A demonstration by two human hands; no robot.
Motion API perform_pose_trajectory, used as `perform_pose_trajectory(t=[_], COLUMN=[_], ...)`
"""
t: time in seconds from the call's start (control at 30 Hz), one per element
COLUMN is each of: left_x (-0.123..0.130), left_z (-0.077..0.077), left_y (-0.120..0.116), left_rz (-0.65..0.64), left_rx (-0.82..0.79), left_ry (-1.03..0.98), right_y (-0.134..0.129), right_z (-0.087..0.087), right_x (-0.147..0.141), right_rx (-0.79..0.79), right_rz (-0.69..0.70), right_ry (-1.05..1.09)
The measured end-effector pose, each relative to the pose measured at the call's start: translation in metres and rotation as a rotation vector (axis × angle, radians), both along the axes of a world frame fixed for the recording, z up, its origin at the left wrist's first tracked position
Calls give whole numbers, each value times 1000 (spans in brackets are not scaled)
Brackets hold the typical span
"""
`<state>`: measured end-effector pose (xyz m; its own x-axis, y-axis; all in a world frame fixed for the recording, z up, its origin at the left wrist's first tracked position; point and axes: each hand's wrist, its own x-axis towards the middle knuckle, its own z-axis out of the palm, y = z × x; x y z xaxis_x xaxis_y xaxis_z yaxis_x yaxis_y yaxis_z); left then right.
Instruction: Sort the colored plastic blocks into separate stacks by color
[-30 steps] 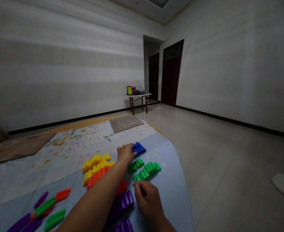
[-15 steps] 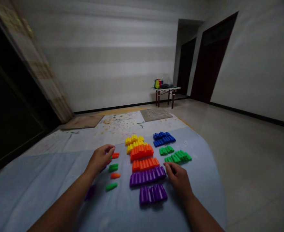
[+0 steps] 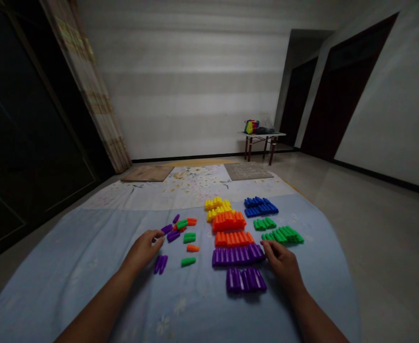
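Note:
My left hand [image 3: 144, 248] hovers low at the left edge of the loose small plastic pieces, thumb and fingers apart, its fingertips beside purple tapered pieces [image 3: 173, 236]. Two more purple pieces [image 3: 160, 264] lie just below that hand. Green pieces [image 3: 189, 237] and an orange piece [image 3: 193, 248] are scattered to its right. My right hand [image 3: 283, 262] is closed in a pinch at the right end of a purple row [image 3: 236, 256], just below the green row [image 3: 284, 235]. Whatever its fingertips may hold is hidden.
Orange rows [image 3: 234, 238], yellow rows [image 3: 218, 209], blue rows [image 3: 261, 207] and a shorter purple row [image 3: 245, 280] lie on the cloth-covered table [image 3: 88, 267]. Two flat mats, one brown [image 3: 148, 173] and one grey [image 3: 248, 171], lie at its far end. A small table [image 3: 261, 135] stands beyond.
My left hand has drawn left and toward me, away from the loose pieces, uncovering several purple ones. The right hand stays by the purple row's end. My view has turned left.

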<state>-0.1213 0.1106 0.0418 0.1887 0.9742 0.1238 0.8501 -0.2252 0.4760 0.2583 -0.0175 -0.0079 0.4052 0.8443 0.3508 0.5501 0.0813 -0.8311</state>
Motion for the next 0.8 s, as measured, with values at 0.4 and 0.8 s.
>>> perform_pose_trajectory(t=[0.4,0.8], left_x=[12,2], left_z=[-19,-27], left_y=[18,13], left_rz=[36,230], left_rx=[37,12], left_ry=[276,26], right_y=[3,6], right_z=[1,2], right_x=[1,-2], right_rx=[8,80], right_rz=[8,10], right_ry=[-11,-57])
